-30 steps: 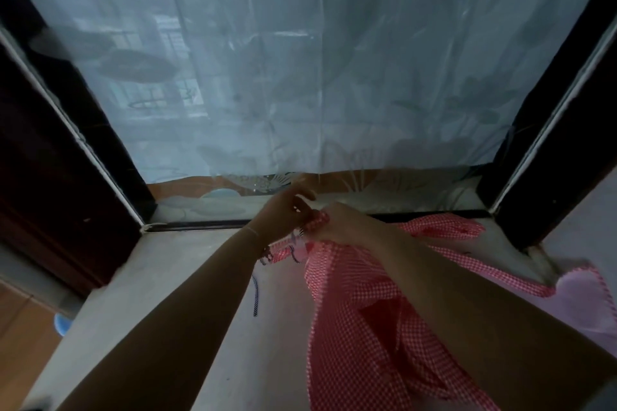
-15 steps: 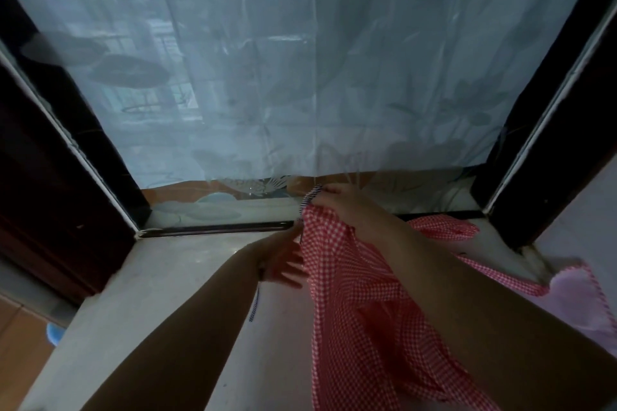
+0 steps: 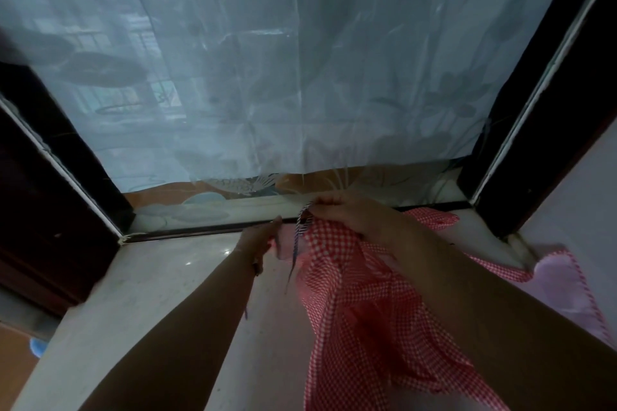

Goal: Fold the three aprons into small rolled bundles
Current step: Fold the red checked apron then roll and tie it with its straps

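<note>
A red-and-white checked apron [image 3: 350, 310] hangs bunched over the pale stone sill [image 3: 160, 294], lifted at its top. My right hand [image 3: 347, 213] grips that top edge together with a blue-and-white striped strap [image 3: 298, 237] that dangles down. Just left of it, my left hand [image 3: 258, 240] holds a pale pink part of the cloth near the window track. A pink apron with checked trim [image 3: 564, 290] lies at the right, partly behind my right arm.
A sheer grey curtain [image 3: 300, 77] hangs over the window behind the sill. Dark wooden frames [image 3: 551, 110] close in both sides. The sill's left edge drops to a floor with a small blue object [image 3: 36, 347].
My right hand has lifted the apron's top edge up and back toward the window. My left hand dropped lower, then moved back up to the cloth beside it.
</note>
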Tool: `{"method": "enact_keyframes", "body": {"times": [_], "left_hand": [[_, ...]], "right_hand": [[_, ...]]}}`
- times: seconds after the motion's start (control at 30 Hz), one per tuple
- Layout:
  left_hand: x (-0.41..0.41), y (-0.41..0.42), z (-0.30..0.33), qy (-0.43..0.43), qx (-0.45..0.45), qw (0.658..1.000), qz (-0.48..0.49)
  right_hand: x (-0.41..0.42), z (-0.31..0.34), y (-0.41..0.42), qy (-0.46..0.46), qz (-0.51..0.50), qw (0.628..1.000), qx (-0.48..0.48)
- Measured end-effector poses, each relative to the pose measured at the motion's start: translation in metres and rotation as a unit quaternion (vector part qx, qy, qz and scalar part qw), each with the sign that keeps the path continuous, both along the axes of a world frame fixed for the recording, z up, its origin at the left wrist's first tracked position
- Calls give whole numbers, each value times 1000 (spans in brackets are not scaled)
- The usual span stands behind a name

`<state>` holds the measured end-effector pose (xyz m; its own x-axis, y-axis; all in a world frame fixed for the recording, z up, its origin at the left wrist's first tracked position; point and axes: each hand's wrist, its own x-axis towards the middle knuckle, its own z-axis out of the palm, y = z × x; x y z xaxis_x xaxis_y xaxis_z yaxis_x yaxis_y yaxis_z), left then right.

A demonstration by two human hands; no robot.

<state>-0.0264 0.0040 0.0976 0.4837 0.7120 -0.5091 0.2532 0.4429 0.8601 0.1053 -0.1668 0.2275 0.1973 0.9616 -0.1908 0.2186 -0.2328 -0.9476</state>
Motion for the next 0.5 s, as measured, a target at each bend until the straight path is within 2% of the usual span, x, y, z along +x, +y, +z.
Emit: {"method": "enact_keyframes", "body": {"times": [0.07, 0.17, 0.27, 0.33, 0.5], "left_hand": [[1, -3, 24, -73, 11, 997, 12], [8, -5, 60, -139, 35, 988, -56], [14, -9, 92, -132, 139, 964, -183], [15, -13, 108, -125, 178, 950, -224], [14, -27, 143, -154, 206, 938, -231]], "right_hand": [[3, -1, 0, -91, -16, 996, 20], [5, -2, 6, -85, -65, 993, 42], [6, -2, 15, -10, -119, 986, 120], [6, 2, 18, 5, -145, 977, 155], [5, 19, 27, -82, -205, 957, 187]]}}
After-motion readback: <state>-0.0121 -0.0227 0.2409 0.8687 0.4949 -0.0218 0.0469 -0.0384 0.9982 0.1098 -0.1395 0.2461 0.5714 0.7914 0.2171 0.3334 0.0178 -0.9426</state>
